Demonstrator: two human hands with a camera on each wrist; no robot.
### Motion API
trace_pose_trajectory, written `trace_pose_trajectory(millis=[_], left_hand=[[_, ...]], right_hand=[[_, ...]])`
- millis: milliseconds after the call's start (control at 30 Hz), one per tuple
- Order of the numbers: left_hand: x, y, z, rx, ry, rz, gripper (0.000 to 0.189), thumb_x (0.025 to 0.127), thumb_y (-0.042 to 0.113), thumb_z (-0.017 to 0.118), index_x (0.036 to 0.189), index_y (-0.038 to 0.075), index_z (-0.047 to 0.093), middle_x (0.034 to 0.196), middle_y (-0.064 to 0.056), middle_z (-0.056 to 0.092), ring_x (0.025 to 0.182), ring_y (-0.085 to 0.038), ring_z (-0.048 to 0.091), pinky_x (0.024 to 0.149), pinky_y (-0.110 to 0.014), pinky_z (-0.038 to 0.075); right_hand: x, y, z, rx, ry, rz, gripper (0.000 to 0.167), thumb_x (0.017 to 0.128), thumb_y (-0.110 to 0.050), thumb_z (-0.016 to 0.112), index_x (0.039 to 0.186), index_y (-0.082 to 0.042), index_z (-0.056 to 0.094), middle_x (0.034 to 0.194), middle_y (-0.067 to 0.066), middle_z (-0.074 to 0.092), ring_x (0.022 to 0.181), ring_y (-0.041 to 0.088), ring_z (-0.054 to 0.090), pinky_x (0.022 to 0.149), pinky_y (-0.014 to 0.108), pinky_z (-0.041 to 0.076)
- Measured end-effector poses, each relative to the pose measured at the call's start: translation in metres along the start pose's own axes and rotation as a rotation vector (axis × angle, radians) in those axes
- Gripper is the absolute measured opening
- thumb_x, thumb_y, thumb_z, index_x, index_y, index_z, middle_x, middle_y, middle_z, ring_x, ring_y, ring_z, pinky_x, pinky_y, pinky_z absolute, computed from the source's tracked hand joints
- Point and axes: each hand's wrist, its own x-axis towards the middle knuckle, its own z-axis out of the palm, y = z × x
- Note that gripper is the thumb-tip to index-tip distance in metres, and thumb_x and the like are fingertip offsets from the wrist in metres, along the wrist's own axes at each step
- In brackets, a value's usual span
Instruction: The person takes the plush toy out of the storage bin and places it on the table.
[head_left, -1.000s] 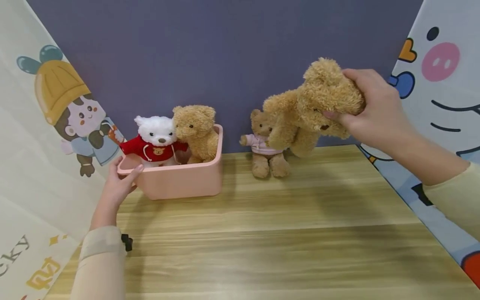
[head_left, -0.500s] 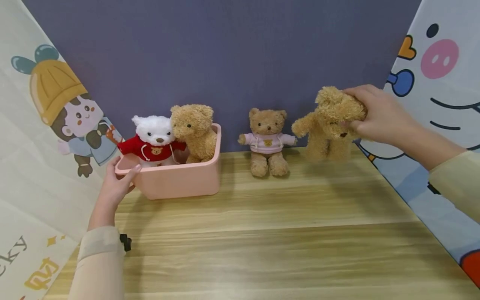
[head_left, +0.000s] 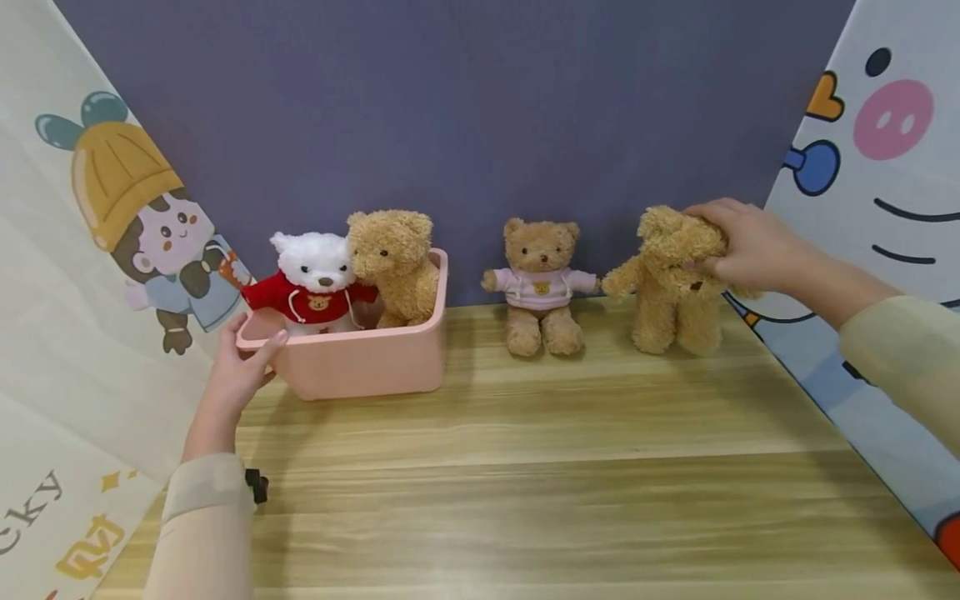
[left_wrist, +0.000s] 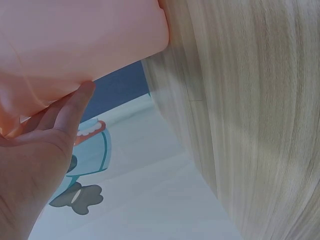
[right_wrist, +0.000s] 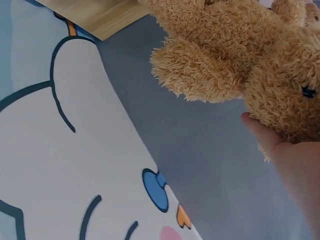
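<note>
My right hand [head_left: 753, 254] grips the head of a shaggy tan teddy bear [head_left: 660, 296], whose feet are at the tabletop near the back right; its face is partly covered by my thumb. In the right wrist view the same bear's furry body [right_wrist: 220, 55] fills the upper right. At the left, my left hand [head_left: 234, 367] holds the left rim of a pink bin [head_left: 367, 362], thumb on the edge and fingers beneath. Inside that bin sit a white teddy bear in a red hoodie [head_left: 318, 300] and another tan teddy bear [head_left: 397, 267].
A small brown bear in a pale pink hoodie [head_left: 542, 287] sits against the dark blue back wall [head_left: 487, 108], between bin and held bear. The wooden table [head_left: 525, 500] stretches forward. Printed cloth panels [head_left: 900, 275] border both sides.
The tan bear in my right hand has come down and rightward from in front of the pink-hoodie bear to the tabletop, swinging upright. My left hand and the bin stay put.
</note>
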Motion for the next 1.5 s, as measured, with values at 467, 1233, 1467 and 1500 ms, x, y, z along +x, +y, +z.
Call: trace_pose_trajectory(millis=[467,1233,1467,1500], left_hand=[[0.0,-0.003,-0.001,-0.009,0.003,-0.015,0.108,0.103,0.058,0.06,0.17,0.021,-0.016,0.179,-0.022,0.004,0.161,-0.05,0.021,0.116,-0.073,0.04],[0.002,0.0,0.0,-0.015,0.007,-0.009,0.107,0.103,0.058,0.061,0.171,0.023,-0.013,0.18,-0.021,0.006,0.161,-0.049,0.022,0.117,-0.072,0.04],[0.002,0.0,0.001,-0.011,0.01,-0.016,0.107,0.103,0.057,0.061,0.171,0.023,-0.013,0.18,-0.02,0.006,0.161,-0.049,0.023,0.117,-0.071,0.041],[0.002,0.0,0.001,-0.01,0.01,-0.014,0.106,0.103,0.057,0.061,0.171,0.023,-0.013,0.18,-0.02,0.006,0.161,-0.049,0.023,0.116,-0.071,0.041]], right_hand=[[0.012,0.022,0.012,0.04,-0.07,0.038,0.089,0.1,-0.031,0.074,0.168,-0.001,0.023,0.166,0.037,0.029,0.144,0.063,0.035,0.11,0.081,0.037],[0.021,0.033,0.033,0.102,-0.099,0.071,0.088,0.101,-0.024,0.072,0.169,-0.003,0.02,0.168,0.038,0.024,0.143,0.066,0.033,0.111,0.083,0.034],[0.023,0.04,0.044,0.147,-0.113,0.081,0.088,0.1,-0.019,0.072,0.169,-0.002,0.02,0.168,0.038,0.023,0.143,0.065,0.033,0.11,0.082,0.035],[0.023,0.042,0.045,0.154,-0.112,0.084,0.088,0.1,-0.018,0.072,0.168,-0.002,0.02,0.167,0.038,0.024,0.141,0.065,0.035,0.109,0.082,0.036]])
